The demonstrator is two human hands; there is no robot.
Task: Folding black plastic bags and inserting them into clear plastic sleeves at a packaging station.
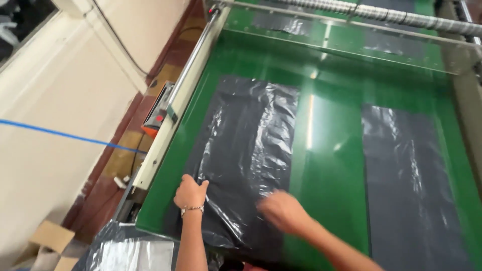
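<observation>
head view: both hands, left (191, 191) and right (282, 211), flat on black plastic bag (246, 150)

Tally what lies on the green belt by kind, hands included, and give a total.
Black plastic sheets: 2, the left sheet and the right sheet
Hands: 2, the left hand and the right hand, both on the left sheet
Total: 4

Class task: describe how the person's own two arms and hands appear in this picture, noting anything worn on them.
Both forearms are bare, with no sleeves or gloves in view. The left hand has a thin, light beaded bracelet around its wrist. The right hand is motion-blurred; no jewellery can be made out on it.
</observation>
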